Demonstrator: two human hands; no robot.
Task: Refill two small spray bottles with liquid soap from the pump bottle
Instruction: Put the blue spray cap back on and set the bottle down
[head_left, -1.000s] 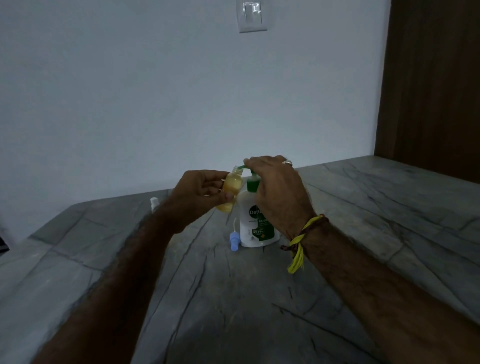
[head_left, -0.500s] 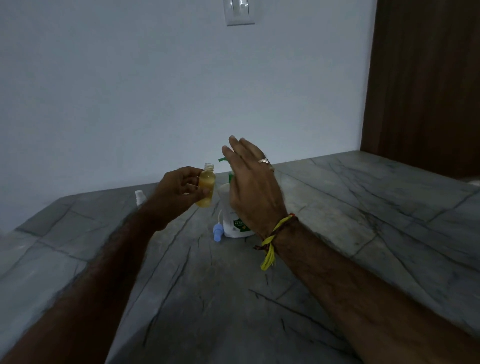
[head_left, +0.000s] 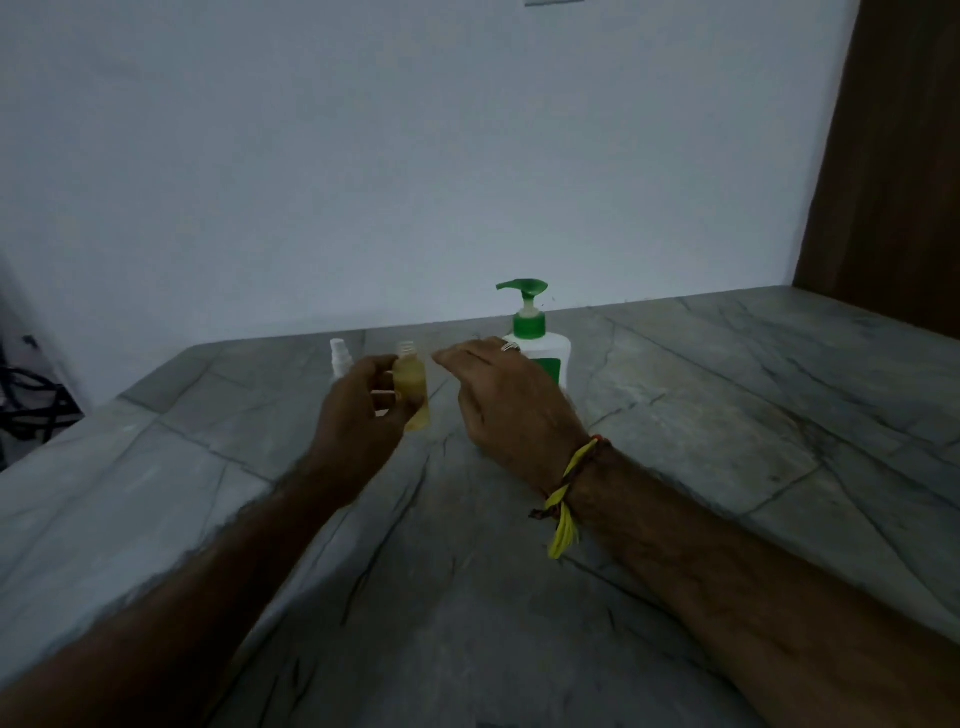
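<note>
One bottle (head_left: 411, 391) looks full, uncapped, pinched in left hand (head_left: 358, 415) | right hand (head_left: 511, 395) loose, holding nothing, near pump bottle (head_left: 535, 343) | next I'd guess: cap it, grab second bottle (head_left: 340, 357)

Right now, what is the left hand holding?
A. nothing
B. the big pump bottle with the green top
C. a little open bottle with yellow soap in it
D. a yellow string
C: the left hand grips a small capless bottle of yellow liquid, while the pump bottle stands untouched behind.
</note>
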